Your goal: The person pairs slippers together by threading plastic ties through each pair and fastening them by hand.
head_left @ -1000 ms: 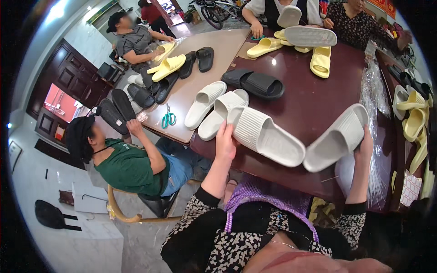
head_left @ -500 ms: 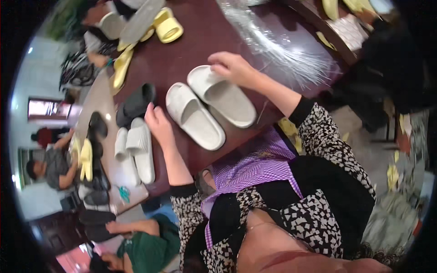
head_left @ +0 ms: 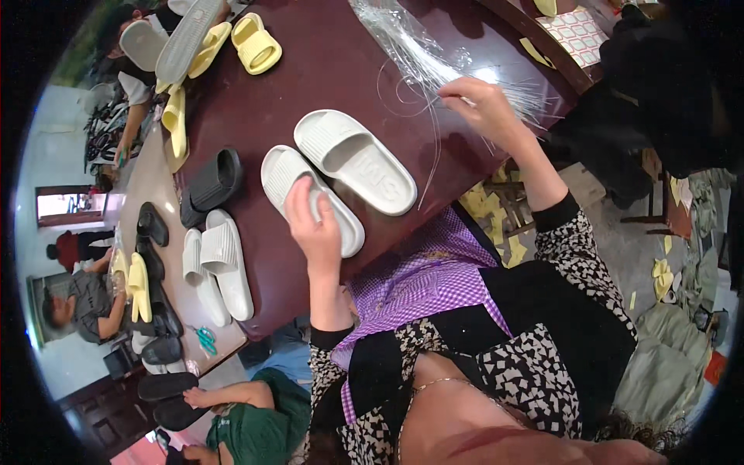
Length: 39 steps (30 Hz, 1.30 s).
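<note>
A pair of white slide sandals lies side by side in front of me, the left sandal (head_left: 279, 174) and the right sandal (head_left: 380, 174), both with ribbed straps. My left hand (head_left: 314, 225) rests over the left sandal with its fingers stretched out near the strap's opening. Up to the right, my right hand (head_left: 488, 116) is pinched closed beside a bundle of thin clear strands (head_left: 446, 70) in a plastic wrapper. One thin strand (head_left: 438, 147) appears to run from its fingertips, curving down past the right sandal.
Another white pair (head_left: 226, 263) and black slides (head_left: 213, 182) lie to the left. Yellow slides (head_left: 254, 46) stand at the back left. Teal scissors (head_left: 205, 339) lie on a lighter table. A co-worker's green sleeve (head_left: 260, 415) is at lower left; other people sit farther off.
My right hand has left the right sandal and moved right to the strand bundle, pinching a strand. The left hand has come over from the table onto the left sandal.
</note>
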{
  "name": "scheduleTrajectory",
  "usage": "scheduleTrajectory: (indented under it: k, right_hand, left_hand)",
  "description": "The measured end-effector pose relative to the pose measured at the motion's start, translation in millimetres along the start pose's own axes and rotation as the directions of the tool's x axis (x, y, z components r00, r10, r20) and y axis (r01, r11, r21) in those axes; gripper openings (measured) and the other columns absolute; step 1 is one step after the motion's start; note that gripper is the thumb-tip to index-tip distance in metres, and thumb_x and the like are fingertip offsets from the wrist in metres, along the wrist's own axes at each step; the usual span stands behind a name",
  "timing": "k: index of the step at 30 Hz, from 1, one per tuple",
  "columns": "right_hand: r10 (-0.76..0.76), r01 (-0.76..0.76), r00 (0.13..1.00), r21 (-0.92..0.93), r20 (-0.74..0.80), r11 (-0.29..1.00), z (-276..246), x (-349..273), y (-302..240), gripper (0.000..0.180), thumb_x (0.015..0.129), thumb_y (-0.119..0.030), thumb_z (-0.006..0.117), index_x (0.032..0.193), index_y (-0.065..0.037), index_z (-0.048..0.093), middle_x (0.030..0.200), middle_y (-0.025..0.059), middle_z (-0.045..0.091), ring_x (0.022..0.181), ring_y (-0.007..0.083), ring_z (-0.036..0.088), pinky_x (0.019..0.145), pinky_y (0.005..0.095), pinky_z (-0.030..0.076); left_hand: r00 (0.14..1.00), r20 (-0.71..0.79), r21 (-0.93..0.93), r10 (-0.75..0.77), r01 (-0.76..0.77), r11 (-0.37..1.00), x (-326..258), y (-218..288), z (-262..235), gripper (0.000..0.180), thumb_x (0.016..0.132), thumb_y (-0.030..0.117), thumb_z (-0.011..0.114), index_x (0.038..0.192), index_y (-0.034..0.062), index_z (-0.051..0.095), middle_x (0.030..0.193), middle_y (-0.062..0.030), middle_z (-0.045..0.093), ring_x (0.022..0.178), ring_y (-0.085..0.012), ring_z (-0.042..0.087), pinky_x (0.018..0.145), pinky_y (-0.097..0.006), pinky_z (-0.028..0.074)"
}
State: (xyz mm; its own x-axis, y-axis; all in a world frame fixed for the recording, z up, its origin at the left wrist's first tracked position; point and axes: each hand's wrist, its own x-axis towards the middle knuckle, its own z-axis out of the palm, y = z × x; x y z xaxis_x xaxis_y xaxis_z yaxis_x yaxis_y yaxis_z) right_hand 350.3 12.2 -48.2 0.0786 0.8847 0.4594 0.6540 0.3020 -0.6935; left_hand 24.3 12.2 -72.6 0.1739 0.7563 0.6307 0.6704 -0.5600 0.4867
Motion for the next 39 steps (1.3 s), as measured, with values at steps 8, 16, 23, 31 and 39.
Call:
scheduleTrajectory:
  k: [8, 16, 23, 31, 39]
  right_hand:
    - [-0.307, 0.333, 0.939, -0.183, 0.154, 0.925, 73, 26, 7, 0.015, 0.083, -0.007, 0.056, 0.096, 0.0, 0.061, 0.084, 0.0143, 0.064, 0.079, 0.0296, 0.062, 0.072, 0.0375, 0.049]
    - [-0.177, 0.152, 0.956, 0.119, 0.235, 0.981, 61, -6, -45, 0.013, 0.082, -0.004, 0.056, 0.094, 0.0, 0.058, 0.08, 0.0144, 0.063, 0.079, 0.0319, 0.062, 0.07, 0.0384, 0.049]
    - [-0.178, 0.116, 0.937, 0.212, 0.301, 0.97, 40, -21, -69, 0.016, 0.08, -0.003, 0.055, 0.096, -0.001, 0.055, 0.082, 0.0178, 0.064, 0.079, 0.0346, 0.063, 0.068, 0.0394, 0.05]
    - [-0.041, -0.096, 0.81, 0.202, 0.584, 0.975, 33, 8, -42, 0.015, 0.081, -0.004, 0.059, 0.096, -0.002, 0.059, 0.084, 0.011, 0.066, 0.078, 0.0247, 0.064, 0.07, 0.0312, 0.049]
    - [-0.288, 0.437, 0.883, -0.424, 0.371, 0.793, 67, 53, 38, 0.032, 0.087, -0.019, 0.054, 0.114, -0.002, 0.052, 0.125, 0.0151, 0.052, 0.121, 0.0304, 0.044, 0.099, 0.0412, 0.035]
  left_hand:
    - [0.99, 0.098, -0.119, 0.1, -0.088, 0.989, -2, 35, 10, 0.028, 0.082, 0.001, 0.059, 0.11, -0.002, 0.057, 0.108, -0.0176, 0.058, 0.099, -0.032, 0.056, 0.087, -0.037, 0.044]
    - [0.937, 0.144, -0.244, 0.317, -0.277, 0.929, 42, 47, 22, 0.032, 0.079, -0.002, 0.059, 0.11, -0.0001, 0.057, 0.109, -0.0153, 0.059, 0.097, -0.033, 0.056, 0.084, -0.04, 0.045]
    - [0.894, 0.303, -0.525, 0.329, -0.131, 0.841, 51, 41, 40, 0.024, 0.079, -0.001, 0.058, 0.102, 0.002, 0.06, 0.104, -0.014, 0.061, 0.092, -0.0316, 0.058, 0.078, -0.037, 0.047]
    - [0.831, 0.423, -0.365, 0.362, -0.209, 0.907, 48, 30, 33, 0.009, 0.08, 0.001, 0.059, 0.09, 0.0, 0.059, 0.093, -0.0125, 0.061, 0.085, -0.0281, 0.06, 0.073, -0.034, 0.048]
    - [0.904, 0.428, -0.538, 0.01, 0.246, 0.806, 45, 29, 32, 0.006, 0.088, 0.004, 0.054, 0.092, 0.0001, 0.057, 0.08, -0.0053, 0.06, 0.074, -0.0124, 0.057, 0.067, -0.026, 0.046]
